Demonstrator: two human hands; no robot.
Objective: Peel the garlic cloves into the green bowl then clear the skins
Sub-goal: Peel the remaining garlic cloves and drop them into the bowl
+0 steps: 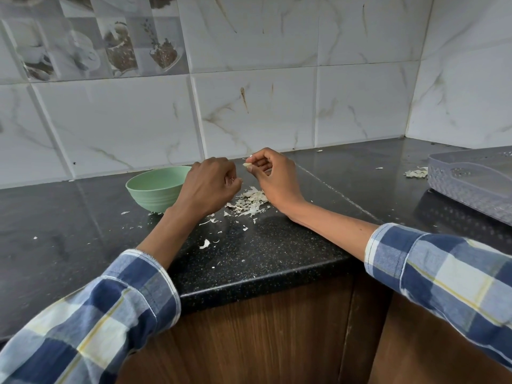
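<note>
The green bowl (155,189) stands on the black counter (277,245), left of both hands; its inside is hidden from here. My right hand (274,178) pinches a small pale garlic clove (247,165) between thumb and fingers, above the counter. My left hand (212,187) hovers just right of the bowl with its fingers curled; a scrap of skin seems to sit at its fingertips. A heap of white garlic skins (250,202) lies on the counter below and between the hands. Loose flakes (205,243) are scattered toward the front edge.
A grey perforated plastic tray (471,181) sits at the right, with a small clump of skins (415,172) beside it. Marble-pattern wall tiles rise behind the counter. The counter's front edge runs above wooden cabinet doors (263,328).
</note>
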